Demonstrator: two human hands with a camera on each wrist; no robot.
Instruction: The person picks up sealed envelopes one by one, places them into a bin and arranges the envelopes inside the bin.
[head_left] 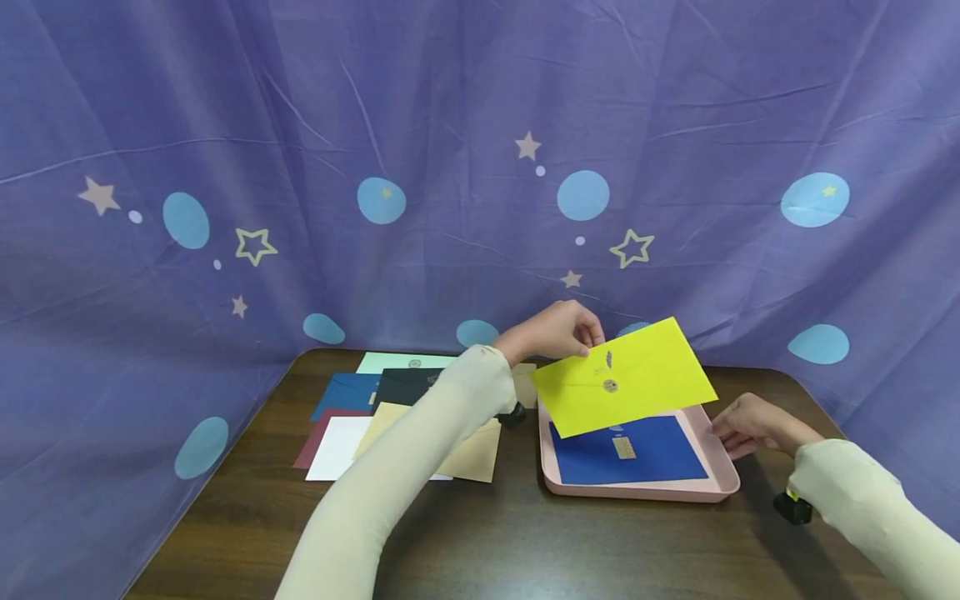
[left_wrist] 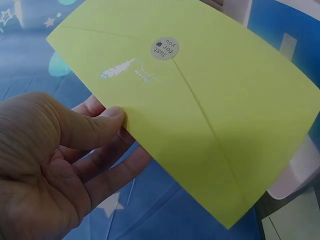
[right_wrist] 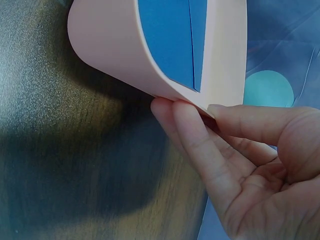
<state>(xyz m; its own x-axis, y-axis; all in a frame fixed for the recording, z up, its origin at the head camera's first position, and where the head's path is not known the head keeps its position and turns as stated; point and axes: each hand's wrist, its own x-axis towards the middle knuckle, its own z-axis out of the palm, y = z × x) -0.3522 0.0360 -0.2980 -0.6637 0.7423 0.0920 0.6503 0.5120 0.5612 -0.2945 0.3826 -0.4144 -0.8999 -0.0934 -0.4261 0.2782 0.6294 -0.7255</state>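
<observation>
A yellow envelope [head_left: 630,379] with a round sticker and a feather print is pinched at its far edge by my left hand [head_left: 558,329]. In the left wrist view the thumb [left_wrist: 95,131] lies on its face, with the fingers behind. The envelope hangs tilted over a pink tray [head_left: 637,492], hiding the tray's back part. Inside the tray lies a blue envelope [head_left: 652,458], partly covered in the head view. My right hand [head_left: 757,425] holds the tray's right wall; the right wrist view shows the thumb at the rim and fingertips against the outer side.
Left of the tray, several envelopes overlap on the brown wooden table [head_left: 495,542]: a black one [head_left: 397,387], a blue one [head_left: 348,392], a white one [head_left: 337,450] and a cream one [head_left: 476,458] among them. A purple curtain [head_left: 450,108] hangs behind the table.
</observation>
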